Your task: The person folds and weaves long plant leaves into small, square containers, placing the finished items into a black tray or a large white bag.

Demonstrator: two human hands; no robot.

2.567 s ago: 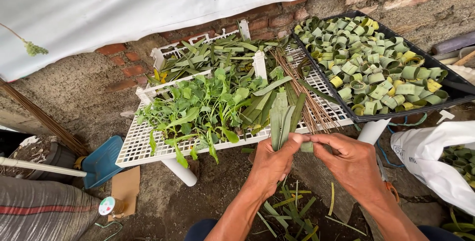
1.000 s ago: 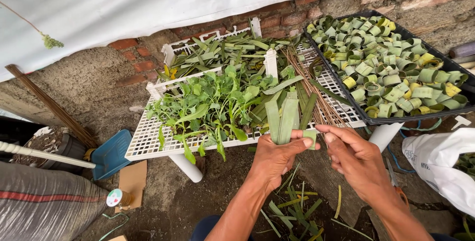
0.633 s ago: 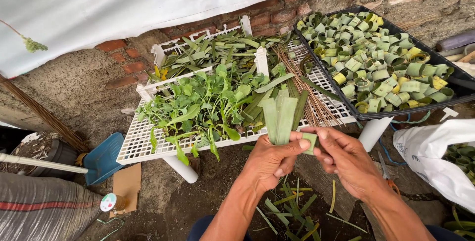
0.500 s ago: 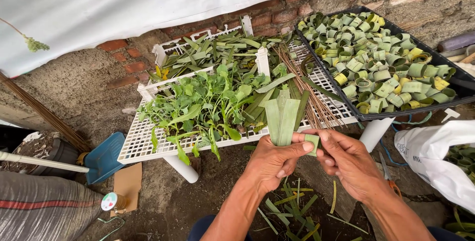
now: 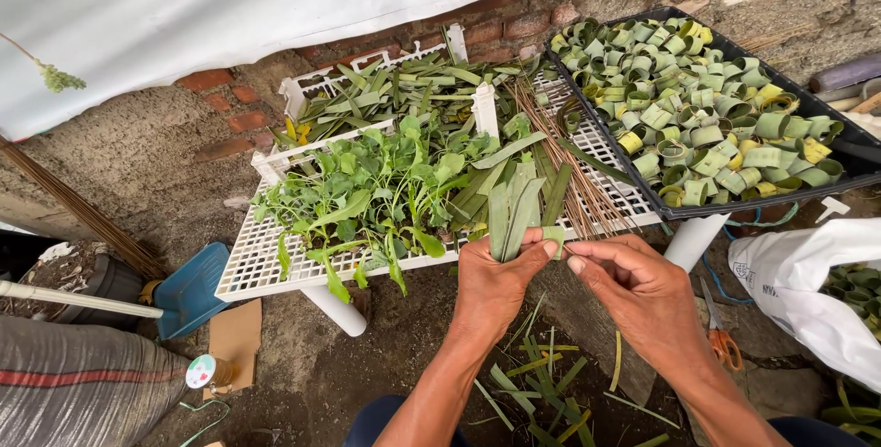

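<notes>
Head view, left hand (image 5: pixel 496 286): fingers closed around a bunch of long green leaf strips (image 5: pixel 512 213), which stand upright out of the fist and fan slightly above it.
Head view, right hand (image 5: pixel 642 296): fingers nearly closed, thumb and forefinger pinched at a small folded leaf piece (image 5: pixel 554 240) just beside the left thumb; whether they grip it firmly I cannot tell.
Beyond the fingers: a white slatted tabletop (image 5: pixel 275 259) carrying a heap of leafy green plants (image 5: pixel 376 185) and more cut leaves (image 5: pixel 404 89) farther back.
Beyond the right fingers: a bundle of thin brown sticks (image 5: pixel 574 190) lying on the tabletop.
Far right of the fingers: a black tray (image 5: pixel 679 213) filled with rolled leaf rings (image 5: pixel 707 107).
Below the hands: leaf scraps (image 5: pixel 541 383) on the ground, orange-handled scissors (image 5: pixel 720 337) near the right wrist.
Right edge: a white sack (image 5: pixel 798 273).
Far left of the fingers: a blue dustpan (image 5: pixel 193 291).
</notes>
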